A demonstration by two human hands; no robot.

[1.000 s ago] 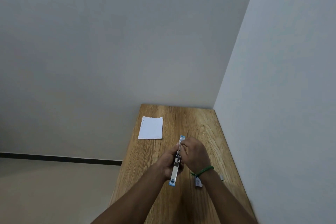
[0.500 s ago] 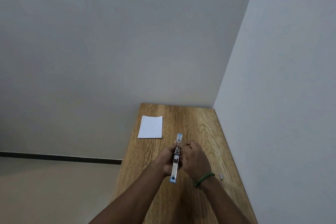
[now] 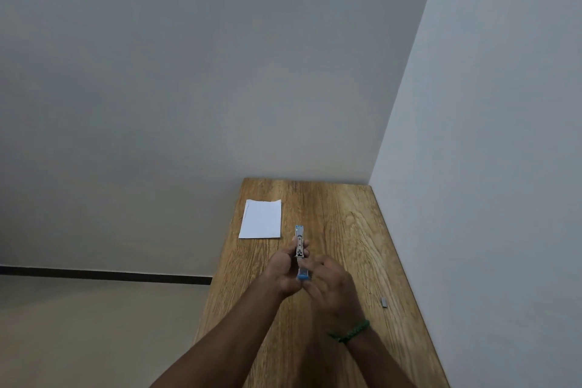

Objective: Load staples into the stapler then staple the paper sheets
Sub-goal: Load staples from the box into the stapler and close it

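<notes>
— Stapler [image 3: 299, 246] first, then: where is it?

— Up off the desk [image 3: 340, 214], in my left hand [image 3: 283, 271]. My fingers are wrapped round its middle and it points away from me, metal channel showing at the far end, blue end nearest me.

— And your right hand [image 3: 330, 287]?

— Just right of the stapler's near end, fingers curled in toward the blue part. It's blurred, so I can't tell whether it pinches a strip of staples, pushes on the stapler, or only touches it.

— So are the staples in?

— I can't say for sure. The channel looks exposed, which I read as the stapler open for loading, so I judge I'm in the loading step, not past it. Whether staples sit in the channel is too small to see.

— Anything else lying about?

— A small grey strip of staples [image 3: 383, 301] lies on the desk to my right, near the wall edge, well apart from both hands. The paper sheets [image 3: 261, 219] lie flat at the far left of the desk, beyond the stapler, untouched.

— What's left?

— Closing the stapler once it's loaded, then bringing it to the sheets and pressing. The stapling itself isn't done.
</notes>
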